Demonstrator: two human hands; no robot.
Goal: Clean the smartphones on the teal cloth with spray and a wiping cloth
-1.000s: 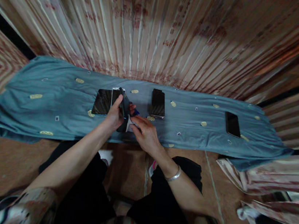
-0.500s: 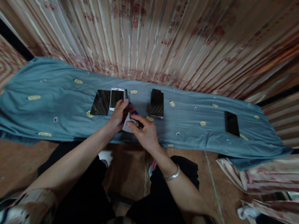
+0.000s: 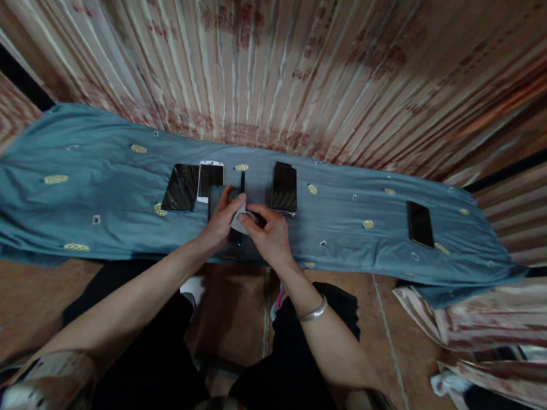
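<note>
Left hand (image 3: 221, 220) presses down on a dark phone (image 3: 216, 198) that lies flat on the blue cloth (image 3: 77, 199) covering the worktop; fingers curl over its right edge, thumb side toward the near end. Grip is narrow and closed on the phone. Right hand (image 3: 269, 235) pinches a small pale wipe (image 3: 240, 218) between thumb and fingers, grip closed on it, and the wipe touches the phone's near right corner. The two hands meet over the phone, so its lower half is hidden; I cannot tell whether the wipe lies on the glass or on the edge.

A thin dark stick (image 3: 242, 184), possibly a pen, lies just beside the phone on its right, partly under the hands.

Risks, as judged:
- Cloth is loose and wrinkled. A hard sideways rub could drag the cloth and shift the neighbouring phones.
- The white phone (image 3: 210, 179) touches or nearly touches the held phone's far end; the black phone (image 3: 182, 187) sits just left of that. A slip of the left hand could knock them together.
- The stick could roll under the palm and scratch the glass.
- The larger phone (image 3: 284, 188) to the right is near the right knuckles. A fifth phone (image 3: 419, 223) lies well apart.
</note>
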